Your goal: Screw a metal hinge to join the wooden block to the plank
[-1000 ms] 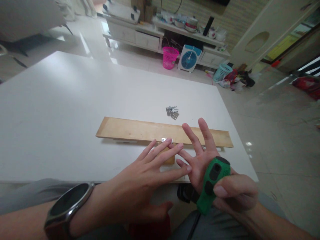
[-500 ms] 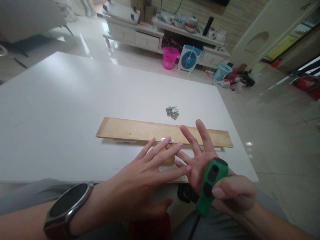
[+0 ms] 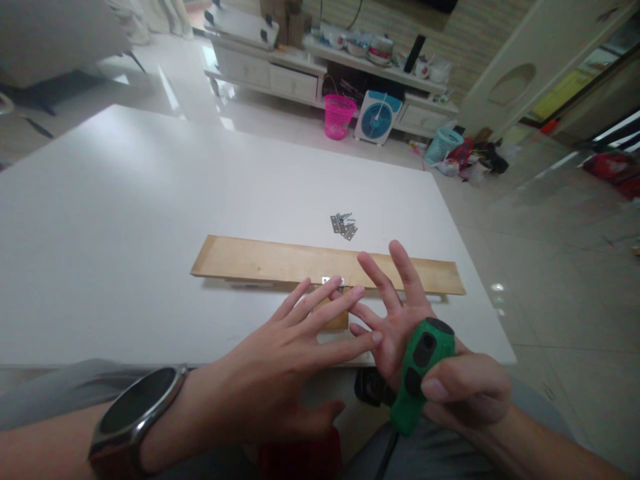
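My left hand point(image 3: 285, 367) is open, fingers spread flat, with a dark watch point(image 3: 133, 417) on the wrist. Its fingertips lie over a small wooden block point(image 3: 336, 321) and reach a small metal hinge point(image 3: 332, 281) at the near edge of a long wooden plank point(image 3: 280, 261). My right hand point(image 3: 400, 320) has its four fingers stretched out over the plank, touching the left fingertips. Its thumb clamps a green power screwdriver point(image 3: 417, 373) against the palm; the tool's dark front end points down below the table edge.
A little heap of metal hinges and screws point(image 3: 343, 225) lies just beyond the plank on the white table point(image 3: 150, 200). On the floor behind are a pink basket point(image 3: 339, 115), a blue-and-white fan point(image 3: 377, 117), a teal basket point(image 3: 443, 143) and a low white cabinet point(image 3: 280, 73).
My right hand with the screwdriver has drifted slightly left and towards me. My left hand and the plank stay as they were.
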Motion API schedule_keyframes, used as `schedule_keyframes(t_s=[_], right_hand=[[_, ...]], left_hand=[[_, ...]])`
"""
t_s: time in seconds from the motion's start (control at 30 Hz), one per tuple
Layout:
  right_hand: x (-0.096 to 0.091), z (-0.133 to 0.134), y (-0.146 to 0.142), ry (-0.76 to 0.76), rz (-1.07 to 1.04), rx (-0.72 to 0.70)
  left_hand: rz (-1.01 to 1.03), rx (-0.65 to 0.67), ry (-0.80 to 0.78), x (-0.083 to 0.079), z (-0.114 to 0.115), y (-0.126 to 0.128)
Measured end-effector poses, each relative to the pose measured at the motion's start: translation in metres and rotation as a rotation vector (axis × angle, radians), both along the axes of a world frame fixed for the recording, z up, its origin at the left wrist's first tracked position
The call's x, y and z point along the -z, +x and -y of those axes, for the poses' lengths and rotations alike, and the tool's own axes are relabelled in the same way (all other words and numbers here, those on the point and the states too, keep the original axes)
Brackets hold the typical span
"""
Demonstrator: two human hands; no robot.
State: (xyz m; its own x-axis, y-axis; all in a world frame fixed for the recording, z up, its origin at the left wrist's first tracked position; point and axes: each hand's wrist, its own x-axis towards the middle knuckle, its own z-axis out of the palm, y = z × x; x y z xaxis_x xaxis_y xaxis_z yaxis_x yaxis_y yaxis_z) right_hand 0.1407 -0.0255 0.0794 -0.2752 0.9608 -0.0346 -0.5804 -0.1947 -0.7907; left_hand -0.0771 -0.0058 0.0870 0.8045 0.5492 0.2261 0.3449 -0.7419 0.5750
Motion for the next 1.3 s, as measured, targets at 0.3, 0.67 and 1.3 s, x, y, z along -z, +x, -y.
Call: schedule_keyframes(t_s=[0.3,0.67,1.3], right_hand=[[-0.017,0.006,-0.003,-0.094,-0.08,-0.098],[-0.046,0.008,-0.006,-0.181,-0.129,-0.09],[-0.046,-0.002,0.003,-0.169,-0.058,0.011]], left_hand=[[-0.022,0.003,0.083,0.0,0.0,0.0],[-0.075,-0.037,0.202,-0.001,0.001,-0.001],[0.347,-0.309,-0.277,-0.005,-0.021,-0.004]])
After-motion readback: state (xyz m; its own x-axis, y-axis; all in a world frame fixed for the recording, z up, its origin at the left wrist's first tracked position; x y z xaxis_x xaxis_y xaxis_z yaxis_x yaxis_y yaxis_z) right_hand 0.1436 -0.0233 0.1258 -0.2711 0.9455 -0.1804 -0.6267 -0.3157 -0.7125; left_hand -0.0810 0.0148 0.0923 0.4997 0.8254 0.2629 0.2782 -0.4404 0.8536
